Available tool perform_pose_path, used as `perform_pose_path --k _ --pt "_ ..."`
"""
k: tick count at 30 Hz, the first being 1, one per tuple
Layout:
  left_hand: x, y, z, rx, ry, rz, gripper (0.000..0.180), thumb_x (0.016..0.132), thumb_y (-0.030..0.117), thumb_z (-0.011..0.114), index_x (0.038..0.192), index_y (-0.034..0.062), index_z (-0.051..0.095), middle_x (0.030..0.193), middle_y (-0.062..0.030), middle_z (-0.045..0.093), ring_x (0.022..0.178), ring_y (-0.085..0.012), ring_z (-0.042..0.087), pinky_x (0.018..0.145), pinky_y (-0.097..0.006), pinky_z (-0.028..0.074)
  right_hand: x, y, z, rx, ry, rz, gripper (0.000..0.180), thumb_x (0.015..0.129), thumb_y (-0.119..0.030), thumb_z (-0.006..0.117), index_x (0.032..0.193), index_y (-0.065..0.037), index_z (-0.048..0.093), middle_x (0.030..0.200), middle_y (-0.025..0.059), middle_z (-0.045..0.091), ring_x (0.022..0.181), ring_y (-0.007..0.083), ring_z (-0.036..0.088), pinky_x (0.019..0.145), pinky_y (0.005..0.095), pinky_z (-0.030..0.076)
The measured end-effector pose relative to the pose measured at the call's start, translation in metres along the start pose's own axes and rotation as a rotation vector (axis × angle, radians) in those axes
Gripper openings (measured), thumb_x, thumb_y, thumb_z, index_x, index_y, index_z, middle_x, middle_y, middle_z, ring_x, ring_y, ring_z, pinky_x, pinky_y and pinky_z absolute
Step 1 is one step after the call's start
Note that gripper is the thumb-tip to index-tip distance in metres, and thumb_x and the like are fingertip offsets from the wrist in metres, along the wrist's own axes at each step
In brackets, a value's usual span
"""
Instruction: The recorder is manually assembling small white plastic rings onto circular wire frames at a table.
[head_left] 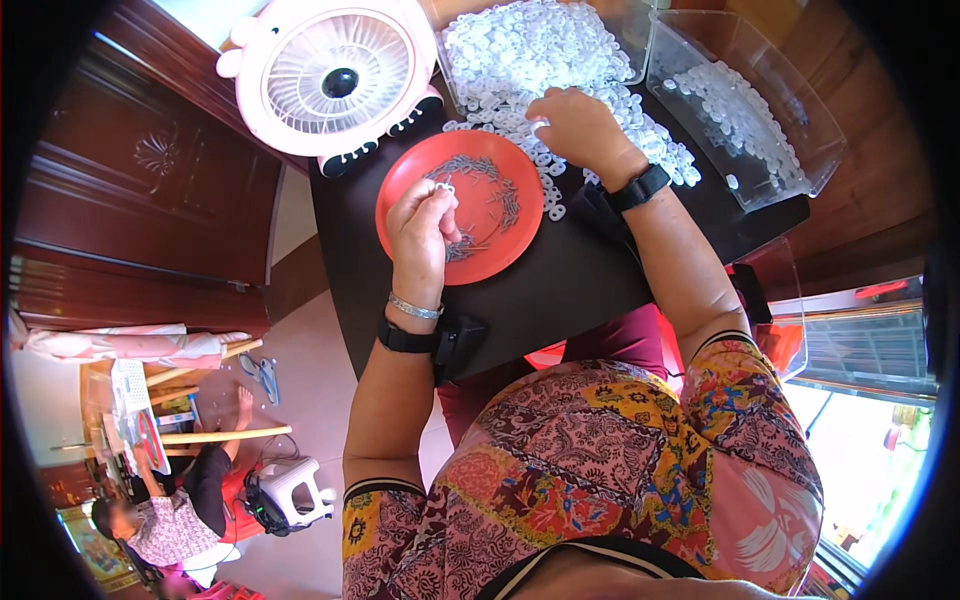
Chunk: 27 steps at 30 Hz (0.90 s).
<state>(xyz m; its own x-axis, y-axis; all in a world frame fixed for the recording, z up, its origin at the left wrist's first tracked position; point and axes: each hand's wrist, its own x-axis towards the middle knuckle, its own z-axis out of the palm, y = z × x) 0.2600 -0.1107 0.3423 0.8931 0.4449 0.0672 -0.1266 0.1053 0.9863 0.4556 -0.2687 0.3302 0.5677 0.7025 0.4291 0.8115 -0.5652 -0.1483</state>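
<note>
"Site, large to small?"
"Black tabletop (590, 270); a spread of small white oval plastic pieces (650, 145); beside it, a round red plastic plate (528, 215)."
"Fingers?"
"My left hand (422, 225), above the plate: pinched on one white plastic piece (446, 187). My right hand (582, 130), over the spread: bunched; can't tell if gripping."
"Smallest?"
"Thin grey metal pins (512, 203), on the plate."
"Step?"
"Picking pieces, I judge. Next move calls for a light, exact pinch."

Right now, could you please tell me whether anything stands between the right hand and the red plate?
Only loose white pieces lie on the table between the right hand and the plate; nothing taller is visible there.
</note>
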Motion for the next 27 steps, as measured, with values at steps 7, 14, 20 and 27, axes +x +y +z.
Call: perform_pose_path --k 7,14,20,27 --pt "0.000 -0.003 -0.001 -0.005 -0.019 -0.011 0.019 0.087 0.014 0.049 0.073 0.0046 0.055 0.058 0.0001 0.048 0.049 -0.0088 0.047 0.046 -0.021 0.034 0.005 -0.005 0.007 -0.017 -0.006 0.023 0.014 0.079 -0.017 0.055 0.087 -0.010 0.064 0.084 0.0104 0.063 0.081 0.0314 0.062 0.070 0.0416 0.050" --pt "-0.003 0.003 0.002 0.027 -0.002 -0.039 0.020 0.089 0.016 0.048 0.074 0.0042 0.054 0.060 -0.0010 0.049 0.051 -0.0102 0.049 0.049 -0.021 0.037 0.008 -0.021 -0.007 0.790 -0.030 0.123 0.017 0.085 -0.014 0.061 0.100 -0.007 0.065 0.084 0.0065 0.067 0.072 0.0150 0.062 0.068 0.0272 0.049" --pt "-0.002 0.002 0.001 -0.093 -0.060 0.026 0.019 0.090 0.016 0.045 0.079 0.0028 0.053 0.067 -0.0057 0.055 0.059 -0.0151 0.056 0.055 -0.024 0.042 0.000 -0.055 -0.008 1.519 -0.290 0.138 0.014 0.087 -0.006 0.060 0.100 -0.002 0.064 0.086 0.0006 0.064 0.073 0.0052 0.057 0.066 0.0196 0.047" --pt "-0.002 0.001 0.001 -0.180 -0.077 0.051 0.019 0.091 0.016 0.044 0.079 0.0035 0.053 0.070 -0.0057 0.058 0.060 -0.0135 0.057 0.056 -0.023 0.043 -0.013 -0.077 -0.006 1.488 -0.282 0.029 0.015 0.086 -0.007 0.064 0.100 -0.003 0.067 0.081 -0.0015 0.063 0.071 0.0027 0.053 0.063 0.0194 0.045"
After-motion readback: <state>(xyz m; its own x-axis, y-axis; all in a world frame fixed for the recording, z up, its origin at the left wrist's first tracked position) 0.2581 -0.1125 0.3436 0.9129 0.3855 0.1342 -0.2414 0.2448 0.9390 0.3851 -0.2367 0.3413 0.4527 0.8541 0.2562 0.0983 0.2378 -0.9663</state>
